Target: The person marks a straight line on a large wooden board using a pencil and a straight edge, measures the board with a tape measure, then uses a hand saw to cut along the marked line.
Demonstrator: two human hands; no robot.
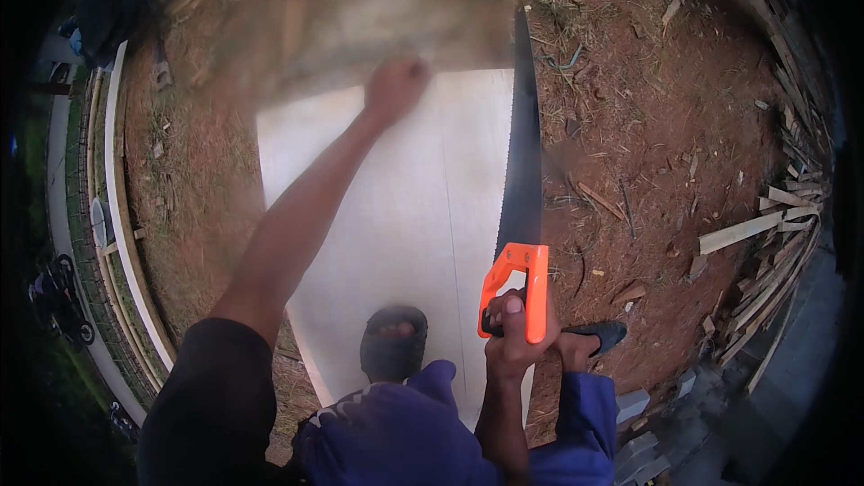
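My right hand point(515, 328) is wrapped round the orange handle point(537, 292) of a hand saw. Its long dark blade point(522, 144) points away from me, toothed edge to the left, along the right edge of a pale wooden board point(387, 216). A thin line runs lengthwise down the board. Over the board's far edge, my left hand point(396, 90) looks curled into a fist; the picture is hazy there, and what its fingers hold, if anything, is hidden. My foot in a dark sandal point(393, 342) stands on the board's near part.
My other foot, in a dark shoe point(598, 336), is on reddish soil point(630, 207) strewn with scraps. Loose wooden strips point(765, 225) are piled at right, with grey blocks point(634, 405) nearer me. At far left are another person point(112, 0), long timbers point(117, 162) and a motorcycle point(67, 297).
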